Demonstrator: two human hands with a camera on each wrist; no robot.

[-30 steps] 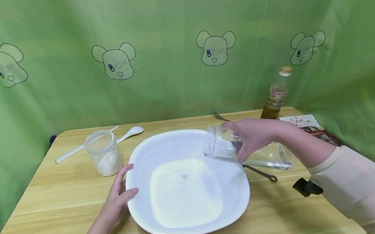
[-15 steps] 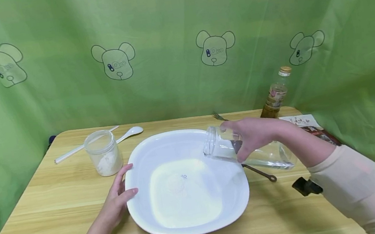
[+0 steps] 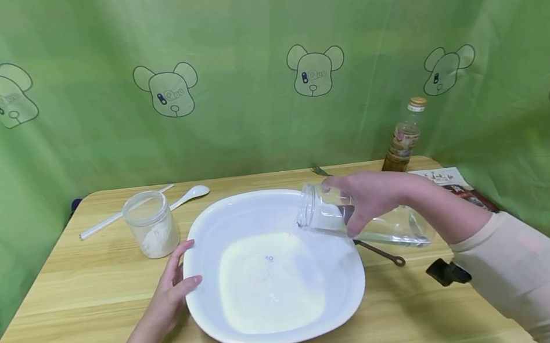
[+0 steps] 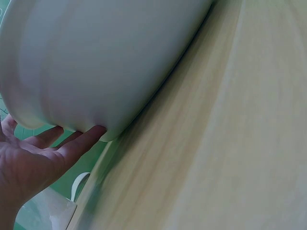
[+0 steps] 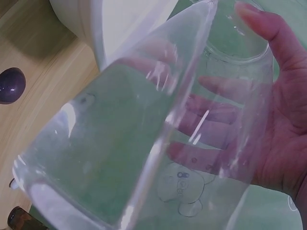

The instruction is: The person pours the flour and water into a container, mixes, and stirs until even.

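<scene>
My right hand point(image 3: 373, 196) grips a clear glass jar point(image 3: 329, 216) round its neck. The jar tilts, its mouth over the right rim of a white basin point(image 3: 263, 202), and clear liquid lies along its lower side. In the right wrist view, the thumb presses one side of the glass jar point(image 5: 120, 134) and the fingers show through it. At the basin's left rim my left hand point(image 3: 168, 295) holds on, with thumb and forefinger at the edge. In the left wrist view, several fingertips point(image 4: 96, 132) support the basin's outer wall point(image 4: 105, 57).
A plastic jar of white powder point(image 3: 156, 229) stands left of the basin, near a white spoon point(image 3: 193, 193) and a white stick point(image 3: 103, 225). At right are a brown handle point(image 3: 381, 253), a fork point(image 3: 319, 170), a bottle of amber liquid point(image 3: 403, 144) and packets point(image 3: 442, 177).
Hands, jar and basin hold nearly the same position; the whole scene shifts very slightly left in the view. Faint ripples now show in the basin.
</scene>
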